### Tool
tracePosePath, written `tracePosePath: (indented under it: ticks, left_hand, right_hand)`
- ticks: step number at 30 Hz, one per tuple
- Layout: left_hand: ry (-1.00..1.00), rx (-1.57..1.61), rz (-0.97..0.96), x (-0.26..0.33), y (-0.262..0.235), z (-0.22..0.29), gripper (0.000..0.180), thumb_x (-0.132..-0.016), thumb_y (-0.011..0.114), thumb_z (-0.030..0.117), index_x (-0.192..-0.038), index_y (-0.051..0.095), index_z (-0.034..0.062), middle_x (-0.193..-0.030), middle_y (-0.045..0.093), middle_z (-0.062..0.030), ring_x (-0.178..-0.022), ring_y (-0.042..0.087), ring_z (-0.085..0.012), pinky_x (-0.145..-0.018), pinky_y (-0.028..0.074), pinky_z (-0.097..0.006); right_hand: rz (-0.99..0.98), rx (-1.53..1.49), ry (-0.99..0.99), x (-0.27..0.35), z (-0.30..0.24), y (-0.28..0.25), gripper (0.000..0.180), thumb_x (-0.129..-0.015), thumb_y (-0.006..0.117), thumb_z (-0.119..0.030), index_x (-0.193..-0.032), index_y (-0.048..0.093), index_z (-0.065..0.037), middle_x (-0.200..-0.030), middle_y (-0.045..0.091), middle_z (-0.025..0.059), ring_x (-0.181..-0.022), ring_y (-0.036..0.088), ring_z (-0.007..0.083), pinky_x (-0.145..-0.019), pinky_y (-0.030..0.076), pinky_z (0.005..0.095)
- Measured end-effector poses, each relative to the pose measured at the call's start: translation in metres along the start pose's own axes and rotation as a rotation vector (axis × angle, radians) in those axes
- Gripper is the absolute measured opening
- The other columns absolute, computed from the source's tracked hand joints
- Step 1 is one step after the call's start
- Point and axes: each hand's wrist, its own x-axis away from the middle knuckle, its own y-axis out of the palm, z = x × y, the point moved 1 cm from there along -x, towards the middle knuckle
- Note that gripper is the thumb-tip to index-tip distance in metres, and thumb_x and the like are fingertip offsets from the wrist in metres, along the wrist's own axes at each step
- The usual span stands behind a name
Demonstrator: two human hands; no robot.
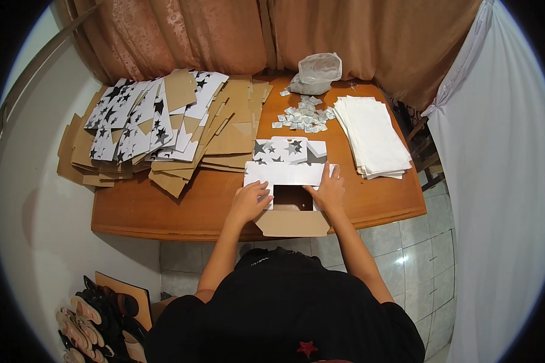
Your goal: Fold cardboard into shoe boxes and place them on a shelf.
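A round-edged wooden table [163, 212] is seen across the middle of the frame, set against rust-coloured curtains [224, 36] along the top and a white sheet [496, 181] hung down the right side. A pale wall [42, 199] is seen at the left, and grey floor tiles [430, 260] show at the lower right. At the lower left, a rack of shoes [97, 320] is tucked beside the table.

At centre frame, right on the near table edge, a partly folded box [287, 181] with white, star-printed panels is being worked; its brown flap [292, 224] hangs out past the edge toward the person. The left hand [248, 202] is laid flat on the box's left panel, fingers together and pressing, nothing clamped. The right hand [328, 190] is spread on the right panel, fingers apart, likewise pressing rather than gripping.

The upper left of the table is taken up by a wide heap of flat box blanks [163, 121], spilling over the far left edge. At the upper right a stack of white sheets [372, 136] is laid near the right edge, with a scatter of small silvery packets [303, 118] and a clear plastic bag [316, 72] just beside it. Bare wood is left only in a band along the near edge, either side of the hands
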Motion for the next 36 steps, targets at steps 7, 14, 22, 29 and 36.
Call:
tracePosePath:
  ticks: [7,14,22,29,36]
  left_hand:
    - [0.065,-0.304,-0.066,0.011,0.01,0.016,0.046,-0.08,0.056,0.043,-0.106,0.064,0.0064,-0.121,0.057,-0.0053,-0.123,0.041,-0.0293,-0.096,0.026,-0.058]
    - [0.026,-0.253,-0.075,0.013,0.014,0.005,0.049,-0.075,0.059,0.045,-0.106,0.064,0.0069,-0.121,0.056,-0.0067,-0.124,0.041,-0.027,-0.1,0.017,-0.06]
    - [-0.064,0.065,-0.573,0.018,-0.023,0.016,0.086,-0.048,0.08,0.053,-0.125,0.053,0.0242,-0.15,0.012,-0.0082,-0.137,-0.008,-0.0343,-0.1,-0.005,-0.065]
    - [-0.089,0.474,0.202,-0.006,0.025,-0.033,0.042,-0.077,0.067,0.032,-0.113,0.059,0.0116,-0.141,0.029,-0.0209,-0.133,0.019,-0.0363,-0.103,0.019,-0.054]
    - [-0.463,-0.087,0.34,-0.018,0.039,0.012,0.058,-0.076,0.067,0.018,-0.126,0.039,0.0101,-0.139,0.021,-0.0194,-0.126,0.025,-0.0384,-0.098,0.027,-0.051]
  right_hand:
    - [0.001,0.022,0.024,-0.002,-0.001,0.001,0.098,-0.064,0.07,-0.054,-0.137,0.028,-0.003,-0.136,0.028,0.0245,-0.109,0.043,0.0429,-0.079,0.045,0.0488]
    - [-0.022,0.022,0.034,0.0,-0.007,-0.003,0.098,-0.063,0.072,-0.052,-0.136,0.029,-0.002,-0.137,0.026,0.0238,-0.11,0.043,0.0413,-0.081,0.044,0.0499]
    - [-0.015,-0.391,0.04,-0.019,0.022,0.005,0.083,-0.07,0.067,-0.049,-0.13,0.037,0.0,-0.132,0.026,0.0254,-0.119,0.033,0.0414,-0.096,0.034,0.0475]
    - [0.008,-0.806,-0.088,-0.023,0.053,0.023,0.065,-0.079,0.06,-0.044,-0.122,0.047,0.003,-0.13,0.027,0.0283,-0.123,0.026,0.0399,-0.102,0.025,0.0448]
    - [0.127,-0.336,-0.154,-0.001,0.024,0.013,0.064,-0.072,0.069,-0.032,-0.124,0.045,-0.003,-0.133,0.028,0.0267,-0.121,0.032,0.0411,-0.097,0.031,0.0491]
